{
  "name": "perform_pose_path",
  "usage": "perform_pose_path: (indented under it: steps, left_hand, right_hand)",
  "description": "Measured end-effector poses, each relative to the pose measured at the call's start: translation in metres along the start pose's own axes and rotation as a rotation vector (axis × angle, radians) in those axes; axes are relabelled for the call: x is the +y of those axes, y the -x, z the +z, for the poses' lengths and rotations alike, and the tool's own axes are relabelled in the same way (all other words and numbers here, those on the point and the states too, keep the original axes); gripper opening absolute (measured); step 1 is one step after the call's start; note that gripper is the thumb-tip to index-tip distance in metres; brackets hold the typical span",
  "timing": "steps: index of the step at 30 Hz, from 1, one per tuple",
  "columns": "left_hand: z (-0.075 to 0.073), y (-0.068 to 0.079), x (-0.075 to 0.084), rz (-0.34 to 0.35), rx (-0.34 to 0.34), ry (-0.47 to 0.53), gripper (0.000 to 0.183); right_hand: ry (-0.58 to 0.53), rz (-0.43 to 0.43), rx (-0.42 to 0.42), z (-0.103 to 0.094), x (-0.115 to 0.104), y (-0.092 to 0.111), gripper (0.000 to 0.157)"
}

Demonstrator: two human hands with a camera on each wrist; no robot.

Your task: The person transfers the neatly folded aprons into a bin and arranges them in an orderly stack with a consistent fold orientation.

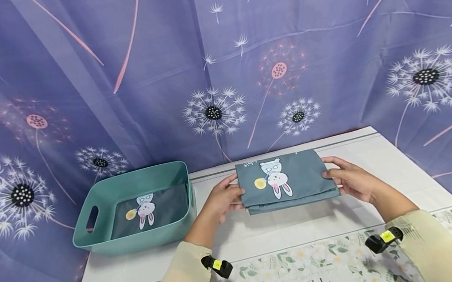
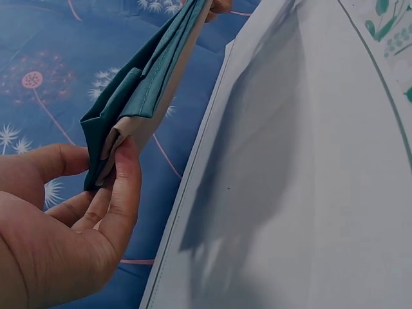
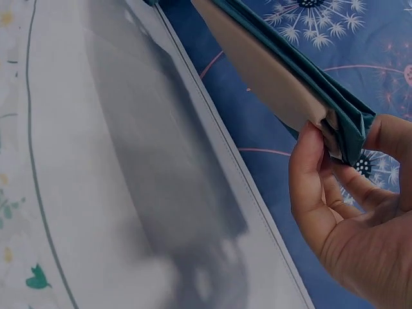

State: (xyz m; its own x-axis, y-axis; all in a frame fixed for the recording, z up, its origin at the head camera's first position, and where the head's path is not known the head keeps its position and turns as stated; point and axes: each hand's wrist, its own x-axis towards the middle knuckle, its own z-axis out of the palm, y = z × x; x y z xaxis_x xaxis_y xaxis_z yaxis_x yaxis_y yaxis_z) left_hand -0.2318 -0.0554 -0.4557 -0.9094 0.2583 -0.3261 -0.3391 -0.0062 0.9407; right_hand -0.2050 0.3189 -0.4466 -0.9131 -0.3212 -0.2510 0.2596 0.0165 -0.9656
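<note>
Between both hands is a folded dark teal cloth [image 1: 298, 177] with a white rabbit print, raised over the table with its shadow beneath. My left hand [image 1: 225, 200] pinches its left end. At the right end my right hand [image 1: 351, 177] pinches it the same way. Both wrist views show the folded cloth [image 2: 138, 96] edge-on, its layers stacked, with a pale underside [image 3: 270, 71]. To the left of the left hand stands a green plastic basket [image 1: 137, 243]. A similar folded cloth with a rabbit print [image 1: 166, 205] lies flat inside it.
A white tablecloth [image 1: 259, 240] with a floral printed band covers the table. Behind it hangs a purple curtain [image 1: 163, 115] with dandelion patterns, running close along the back edge and both sides. The basket has an oval handle hole in its left wall.
</note>
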Motion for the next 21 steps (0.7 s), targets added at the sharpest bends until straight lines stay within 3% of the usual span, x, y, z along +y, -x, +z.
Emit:
perform_pose_path:
  steps: [21]
  left_hand:
    - [-0.011, 0.015, 0.018, 0.043, 0.014, 0.009, 0.067]
  right_hand:
    - [-0.032, -0.049, -0.019, 0.014, -0.015, -0.001, 0.037]
